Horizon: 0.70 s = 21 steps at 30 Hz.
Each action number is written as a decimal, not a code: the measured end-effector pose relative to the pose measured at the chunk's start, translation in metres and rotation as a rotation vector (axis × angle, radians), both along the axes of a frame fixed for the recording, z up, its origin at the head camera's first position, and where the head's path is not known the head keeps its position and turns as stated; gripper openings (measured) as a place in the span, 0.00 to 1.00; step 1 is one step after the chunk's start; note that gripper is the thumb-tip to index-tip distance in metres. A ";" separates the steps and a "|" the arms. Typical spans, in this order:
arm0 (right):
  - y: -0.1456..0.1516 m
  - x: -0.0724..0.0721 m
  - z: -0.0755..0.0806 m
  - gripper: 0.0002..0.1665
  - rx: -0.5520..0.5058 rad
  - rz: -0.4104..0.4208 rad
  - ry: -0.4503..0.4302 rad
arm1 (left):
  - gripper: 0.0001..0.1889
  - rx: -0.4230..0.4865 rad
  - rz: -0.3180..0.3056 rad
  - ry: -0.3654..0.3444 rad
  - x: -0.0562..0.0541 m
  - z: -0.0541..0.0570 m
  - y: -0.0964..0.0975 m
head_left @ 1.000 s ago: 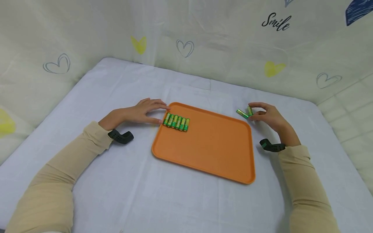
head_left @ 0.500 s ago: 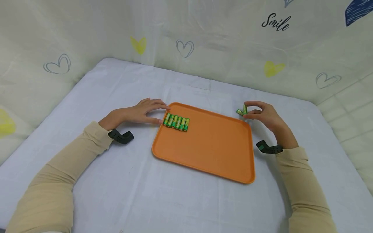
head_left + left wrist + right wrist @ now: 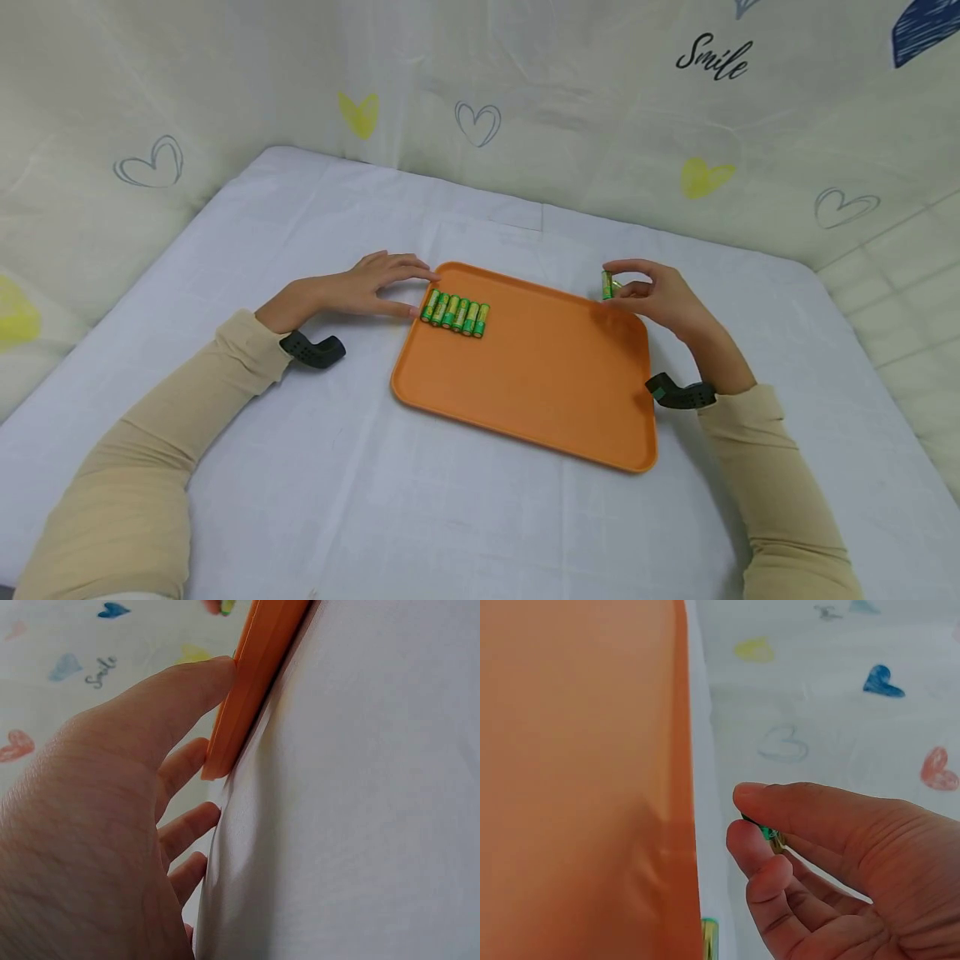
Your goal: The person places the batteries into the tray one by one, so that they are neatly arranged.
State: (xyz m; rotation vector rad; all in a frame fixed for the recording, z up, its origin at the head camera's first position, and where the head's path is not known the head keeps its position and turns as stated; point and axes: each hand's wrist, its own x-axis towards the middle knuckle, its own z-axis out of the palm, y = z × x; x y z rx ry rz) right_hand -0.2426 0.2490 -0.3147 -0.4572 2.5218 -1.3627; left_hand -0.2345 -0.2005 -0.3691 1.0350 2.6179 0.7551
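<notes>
An orange tray (image 3: 536,392) lies on the white-covered table. In its far left corner several green and yellow batteries (image 3: 454,314) lie side by side in a row. My left hand (image 3: 367,285) touches the tray's left rim with relaxed, spread fingers; the left wrist view shows the thumb (image 3: 191,682) against the tray's side. Over the far right corner, my right hand (image 3: 663,298) pinches a battery (image 3: 607,285) between thumb and fingers, held upright. In the right wrist view the fingers mostly cover it. Another battery (image 3: 709,939) lies just beyond the tray's rim, largely hidden in the head view.
A pale curtain (image 3: 570,108) with printed hearts and the word "Smile" stands behind the table. White cloth (image 3: 465,517) covers the table all around the tray. Each wrist wears a dark band-like device, such as the one on the left (image 3: 313,352).
My right hand has lifted a battery from beside the other loose one and carried it left, over the tray's far right corner. The left hand and the row have stayed put.
</notes>
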 end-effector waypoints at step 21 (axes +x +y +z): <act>-0.044 0.025 0.003 0.36 0.005 0.083 -0.085 | 0.33 -0.003 -0.002 0.005 0.000 0.001 0.000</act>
